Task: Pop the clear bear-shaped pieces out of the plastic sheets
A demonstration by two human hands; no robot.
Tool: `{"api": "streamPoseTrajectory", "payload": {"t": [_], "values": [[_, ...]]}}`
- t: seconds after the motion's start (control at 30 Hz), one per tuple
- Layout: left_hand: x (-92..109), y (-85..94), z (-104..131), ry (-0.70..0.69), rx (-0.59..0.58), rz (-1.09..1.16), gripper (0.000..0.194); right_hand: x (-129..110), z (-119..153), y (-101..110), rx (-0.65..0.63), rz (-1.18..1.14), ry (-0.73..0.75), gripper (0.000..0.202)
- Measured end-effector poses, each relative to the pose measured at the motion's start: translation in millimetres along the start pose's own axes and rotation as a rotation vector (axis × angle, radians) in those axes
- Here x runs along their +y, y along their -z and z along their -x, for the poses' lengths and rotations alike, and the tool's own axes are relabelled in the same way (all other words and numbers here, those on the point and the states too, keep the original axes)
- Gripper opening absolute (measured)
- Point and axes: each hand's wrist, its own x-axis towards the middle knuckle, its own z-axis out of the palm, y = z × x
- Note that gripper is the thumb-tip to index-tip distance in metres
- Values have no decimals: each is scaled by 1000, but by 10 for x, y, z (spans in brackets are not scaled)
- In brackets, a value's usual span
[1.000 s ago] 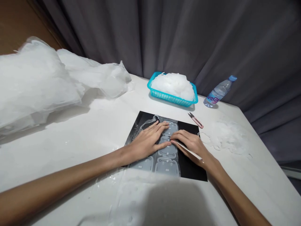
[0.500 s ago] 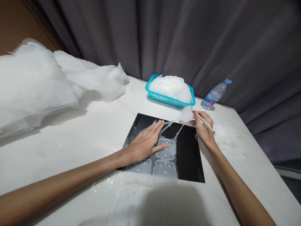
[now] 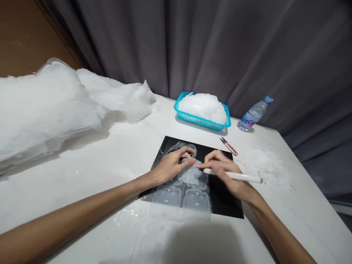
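A black rectangular sheet (image 3: 224,194) lies on the white table, with clear moulded plastic packaging (image 3: 196,200) on it. My left hand (image 3: 172,165) rests over the packaging, its thumb and fingers apart. A small whitish, semi-clear piece (image 3: 189,176) lies under the left thumb; I cannot make out its material. My right hand (image 3: 227,174), slightly blurred, is closed around a white pen-like stick (image 3: 244,177). The right fingertips are close to the left thumb, above the packaging.
Pink-handled thread snips (image 3: 229,146) lie behind my right hand. A turquoise basket (image 3: 203,124) full of white fluff (image 3: 205,106) stands at the back. Beside it is a water bottle (image 3: 254,115). Large bags of white stuffing (image 3: 49,110) occupy the left. White residue (image 3: 266,163) marks the right side.
My right hand has moved left and nearer, bringing the stick over the packaging. The whitish piece is now by the left thumb, the left fingers are more bent, and the snips are uncovered.
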Motion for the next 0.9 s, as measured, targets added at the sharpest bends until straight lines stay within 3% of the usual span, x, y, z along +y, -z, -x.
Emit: {"api": "streamPoseTrajectory", "payload": {"t": [0.07, 0.13, 0.3, 0.47, 0.6, 0.7, 0.77, 0.9], "values": [[-4, 3, -1, -49, -25, 4, 45, 91, -61, 59, 178, 97, -20, 51], [13, 3, 8, -92, -37, 19, 44, 196, -144, 67, 250, 196, -53, 48], [46, -3, 23, -157, -20, -16, 43, 340, -303, -106, -34, 286, -83, 30], [20, -31, 36, -131, 74, -29, 38, 364, -326, -210, 12, 233, -132, 18], [51, -80, 133, -212, 21, -144, 19, 576, -368, -224, 125, 392, -153, 17], [100, -92, 199, -255, 4, -200, 16, 807, -397, -135, 259, 483, -211, 17], [123, -70, 196, -227, 30, -170, 19, 890, -395, -13, 269, 479, -228, 15], [132, -5, 122, -203, 43, -64, 22, 722, -384, 254, 243, 396, -206, 18]]}}
